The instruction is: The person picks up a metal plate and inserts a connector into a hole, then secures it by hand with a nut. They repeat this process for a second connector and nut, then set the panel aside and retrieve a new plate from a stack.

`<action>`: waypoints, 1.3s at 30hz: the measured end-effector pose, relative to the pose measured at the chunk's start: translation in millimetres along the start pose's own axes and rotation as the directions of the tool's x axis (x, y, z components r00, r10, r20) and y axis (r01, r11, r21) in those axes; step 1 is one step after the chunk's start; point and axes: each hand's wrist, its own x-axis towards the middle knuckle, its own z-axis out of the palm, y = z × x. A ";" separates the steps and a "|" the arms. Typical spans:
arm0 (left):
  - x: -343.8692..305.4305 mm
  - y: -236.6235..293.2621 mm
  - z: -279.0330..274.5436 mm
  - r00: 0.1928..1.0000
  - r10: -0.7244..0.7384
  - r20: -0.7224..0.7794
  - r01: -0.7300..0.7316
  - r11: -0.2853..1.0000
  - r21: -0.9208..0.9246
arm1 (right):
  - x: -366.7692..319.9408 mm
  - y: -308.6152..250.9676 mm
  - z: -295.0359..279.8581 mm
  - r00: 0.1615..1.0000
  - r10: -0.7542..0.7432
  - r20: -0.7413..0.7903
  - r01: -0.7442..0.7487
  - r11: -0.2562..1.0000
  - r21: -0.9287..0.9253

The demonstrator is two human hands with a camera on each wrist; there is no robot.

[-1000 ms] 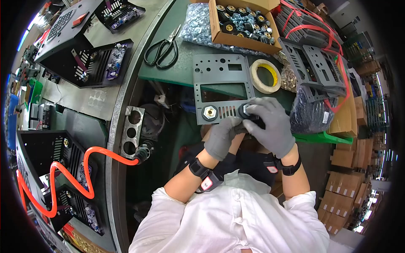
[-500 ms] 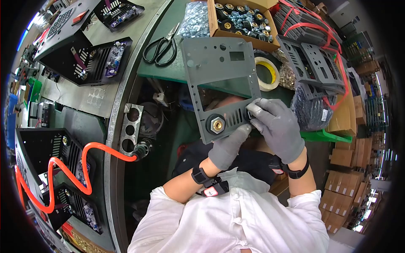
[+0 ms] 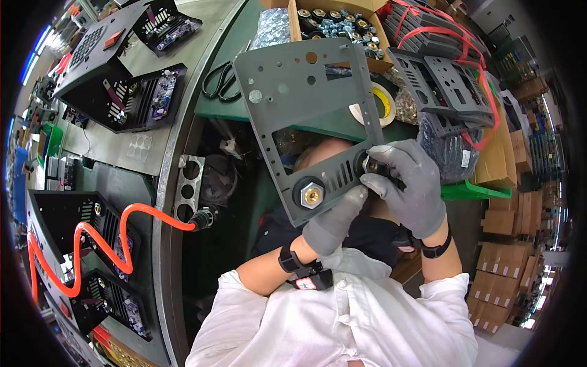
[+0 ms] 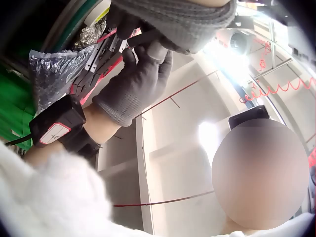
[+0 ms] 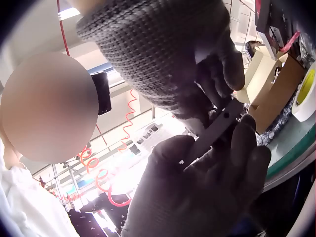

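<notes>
In the head view a grey sheet-metal panel [image 3: 299, 92] with round holes, slots and a large window is held up at a tilt. A black round fitting with a silver hex nut and brass centre [image 3: 310, 194] sits in its lower left corner. My gloved left hand [image 3: 335, 223] grips the panel's lower edge, thumb in front; its fingers behind show in the right wrist view [image 5: 197, 182]. At the lower right corner my gloved right hand [image 3: 411, 186] pinches a second black round fitting [image 3: 369, 164] between thumb and fingers.
Behind the panel stand a carton of fittings [image 3: 295, 27], a tape roll [image 3: 385, 105] and black-handled scissors [image 3: 219, 82]. Strapped grey panels [image 3: 452, 85] lie to the right. Black housings with circuit boards [image 3: 92, 79] and a coiled orange hose [image 3: 126, 238] are at the left.
The panel has come up off the bench edge towards me and tilted, its right side higher. My left hand has shifted from beside the right fitting to the panel's lower edge.
</notes>
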 end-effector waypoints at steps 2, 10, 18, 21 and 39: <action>0.4 4.6 1.2 0.996 -0.084 -0.025 0.080 0.989 -0.122 | 4.7 1.8 -5.7 0.989 -0.146 0.027 0.147 0.988 -0.051; 3.4 3.2 0.0 0.995 -0.101 0.026 0.104 0.974 -0.203 | 10.8 15.3 -22.1 0.938 -0.304 0.169 0.327 0.936 -0.132; 1.6 4.2 7.6 1.000 -0.022 0.001 0.022 1.000 0.005 | 9.5 7.4 -23.1 0.954 -0.271 0.133 0.288 0.948 -0.137; -0.9 -4.6 12.1 0.998 0.067 -0.001 -0.067 0.997 0.043 | 3.8 7.1 -18.7 0.989 -0.136 0.062 0.145 0.976 -0.164; 1.7 -1.8 18.5 0.995 -0.080 -0.056 0.074 0.993 -0.090 | 1.0 20.1 -34.8 0.967 -0.205 0.153 0.213 0.976 -0.040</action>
